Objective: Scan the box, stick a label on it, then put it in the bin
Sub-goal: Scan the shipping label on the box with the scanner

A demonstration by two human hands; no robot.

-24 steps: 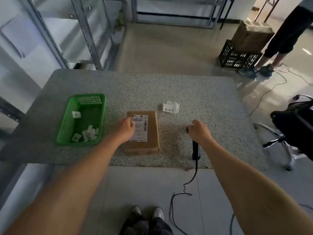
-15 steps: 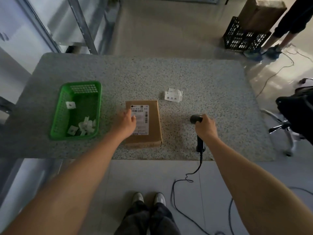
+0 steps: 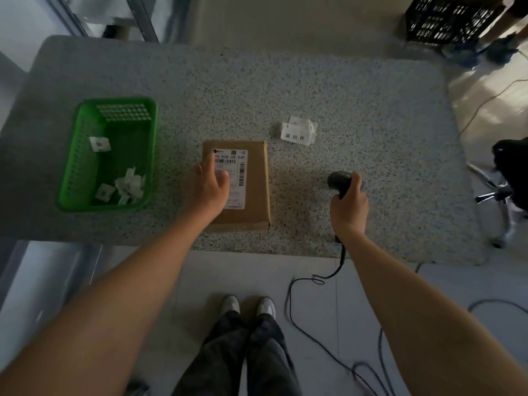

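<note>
Steadying the cardboard box (image 3: 251, 192) flat-palmed on the surface (image 3: 285, 90), the left hand (image 3: 210, 187) exposes its barcode while the right hand (image 3: 349, 208) grips the scanner (image 3: 338, 180), likely to scan.

Left hand (image 3: 210, 190) covers the left part of the shipping label (image 3: 233, 178) on the box (image 3: 237, 185), so the start of the top code line is hidden; small print lower down is too blurred to read. Right hand (image 3: 349, 208) wraps the scanner (image 3: 338, 181) handle, only the head and a bit of cable (image 3: 341, 258) show (trigger not visible). Paper scraps in the green bin (image 3: 107, 152) too small to read. Label stack (image 3: 297, 131): only the top sheet's print shows. Black crate (image 3: 448, 18) cut by the top edge, chair (image 3: 511, 178) by the right edge. A second person, top right, shows only shoes (image 3: 480, 51) and part of a leg.
</note>
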